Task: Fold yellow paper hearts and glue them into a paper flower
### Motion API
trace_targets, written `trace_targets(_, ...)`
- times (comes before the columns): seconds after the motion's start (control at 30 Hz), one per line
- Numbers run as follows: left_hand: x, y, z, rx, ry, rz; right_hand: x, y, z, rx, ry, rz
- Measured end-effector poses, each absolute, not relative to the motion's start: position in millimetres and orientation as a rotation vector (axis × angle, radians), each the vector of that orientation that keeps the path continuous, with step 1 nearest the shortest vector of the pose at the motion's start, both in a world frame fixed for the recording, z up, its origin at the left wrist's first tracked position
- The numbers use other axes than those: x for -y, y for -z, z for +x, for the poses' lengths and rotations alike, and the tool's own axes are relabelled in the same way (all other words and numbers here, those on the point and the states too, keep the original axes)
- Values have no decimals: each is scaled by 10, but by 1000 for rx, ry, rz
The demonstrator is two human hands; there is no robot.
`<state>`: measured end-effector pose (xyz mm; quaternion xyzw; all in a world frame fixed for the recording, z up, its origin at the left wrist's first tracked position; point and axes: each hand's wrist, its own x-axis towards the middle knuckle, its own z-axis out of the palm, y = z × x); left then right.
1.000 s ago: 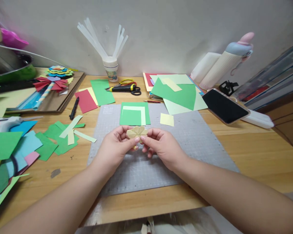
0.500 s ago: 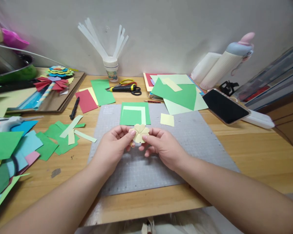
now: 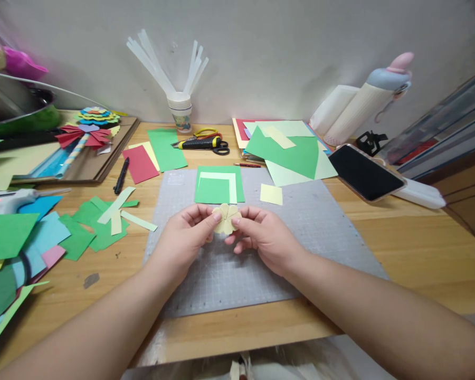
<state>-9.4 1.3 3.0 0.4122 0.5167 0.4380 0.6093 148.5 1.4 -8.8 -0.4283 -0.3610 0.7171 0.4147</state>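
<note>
A small pale yellow paper flower [image 3: 226, 220] with rounded petals and crease lines is held above the grey cutting mat [image 3: 237, 279]. My left hand [image 3: 190, 232] pinches its left side between thumb and fingers. On the opposite side, my right hand [image 3: 261, 235] pinches a petal the same way. Just beyond the flower lie green paper squares [image 3: 214, 191] with a pale green one between them. A pale yellow paper square [image 3: 271, 194] rests on the mat to their right.
Green paper scraps [image 3: 103, 224] and a black pen [image 3: 121, 176] lie to the left, near a glue gun [image 3: 19, 199]. Behind the mat are a cutter knife [image 3: 198, 143], a paper cup [image 3: 181, 116] holding white sticks, and stacked paper [image 3: 288, 150]. A phone [image 3: 366, 173] lies right.
The paper flower has turned in my fingers, its face now looking darker and its petals lying differently. Both hands stay almost in the same place.
</note>
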Motion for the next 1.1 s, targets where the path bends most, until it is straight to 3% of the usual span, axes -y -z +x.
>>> trace_targets(1.1, -1, -29, -98, -1204, -995, 957, -9, 83, 1493, 933, -1799, -1095)
